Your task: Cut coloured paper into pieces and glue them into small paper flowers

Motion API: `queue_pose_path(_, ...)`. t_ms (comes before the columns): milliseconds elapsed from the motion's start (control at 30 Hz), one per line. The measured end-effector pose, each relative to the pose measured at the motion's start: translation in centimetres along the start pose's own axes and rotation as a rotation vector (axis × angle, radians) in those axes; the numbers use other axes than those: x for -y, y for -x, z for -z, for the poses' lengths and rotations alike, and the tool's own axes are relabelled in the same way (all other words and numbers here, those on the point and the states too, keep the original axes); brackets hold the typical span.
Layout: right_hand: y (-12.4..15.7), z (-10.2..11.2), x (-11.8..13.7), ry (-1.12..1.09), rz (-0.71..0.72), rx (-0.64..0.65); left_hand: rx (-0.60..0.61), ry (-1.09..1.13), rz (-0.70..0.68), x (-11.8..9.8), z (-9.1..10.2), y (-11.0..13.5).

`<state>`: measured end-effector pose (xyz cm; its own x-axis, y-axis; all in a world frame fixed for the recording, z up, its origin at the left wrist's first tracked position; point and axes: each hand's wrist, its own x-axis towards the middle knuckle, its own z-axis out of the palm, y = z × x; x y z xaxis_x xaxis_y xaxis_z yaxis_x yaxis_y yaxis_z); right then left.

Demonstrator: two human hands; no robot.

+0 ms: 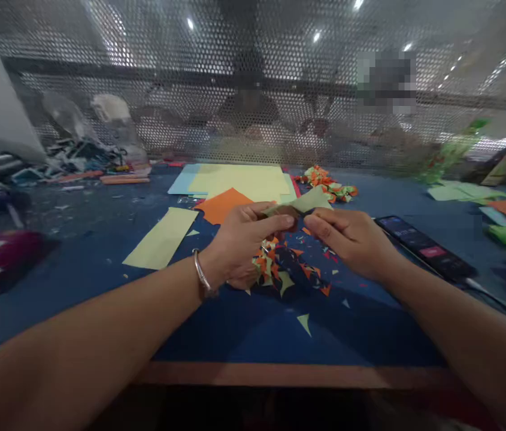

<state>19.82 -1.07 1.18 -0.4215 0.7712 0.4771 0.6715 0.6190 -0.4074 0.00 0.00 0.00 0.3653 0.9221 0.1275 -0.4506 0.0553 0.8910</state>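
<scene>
A small pale green piece of paper point(310, 201) is held up over the table, creased or twisted near its middle. My left hand point(246, 236), with a bracelet at the wrist, is closed, pinching its left end between thumb and fingers. Opposite it, my right hand point(354, 242) is closed with thumb against the bent index finger, at the paper's right end; its grip is partly hidden. Below the hands lie orange and pale green paper scraps point(285, 281). An orange sheet point(223, 205) lies behind my left hand, and a pale yellow-green strip point(163, 238) lies left of it.
Stacked yellow sheets point(239, 179) lie at the back, beside a heap of orange and green paper pieces point(324, 179). A phone point(423, 245) with a cable lies right. A magenta object point(1, 263) sits left. A perforated metal panel point(253, 78) rises behind the blue table point(244, 341).
</scene>
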Motion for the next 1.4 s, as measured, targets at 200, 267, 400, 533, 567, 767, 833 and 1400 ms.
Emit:
queue_pose_path(200,0.0,0.0,0.1,-0.02,-0.037,0.023,0.033,-0.02,0.007,0.2,0.1,-0.2)
queue_pose_path(267,0.1,0.0,0.1,-0.022,-0.033,0.028,0.044,-0.037,0.005,0.2,0.2,-0.3)
queue_pose_path(400,0.1,0.0,0.0,-0.017,-0.026,0.024,0.04,-0.064,-0.011,0.1,0.2,-0.2)
queue_pose_path(533,0.0,-0.1,0.0,-0.024,-0.02,0.018,0.083,-0.064,0.003,0.0,0.4,-0.3)
queue_pose_path(567,0.0,-0.1,0.0,-0.024,-0.021,0.019,0.097,-0.07,0.006,0.0,0.5,-0.3)
queue_pose_path(767,0.0,0.0,0.1,-0.008,-0.021,0.028,0.131,-0.133,0.001,0.2,0.9,-0.7)
queue_pose_path(833,0.0,0.0,0.2,-0.003,-0.036,0.041,0.135,-0.166,0.0,0.1,1.0,-0.8)
queue_pose_path(1400,-0.1,-0.1,0.2,0.033,-0.084,0.094,0.131,-0.291,0.088,-0.1,1.8,-1.2)
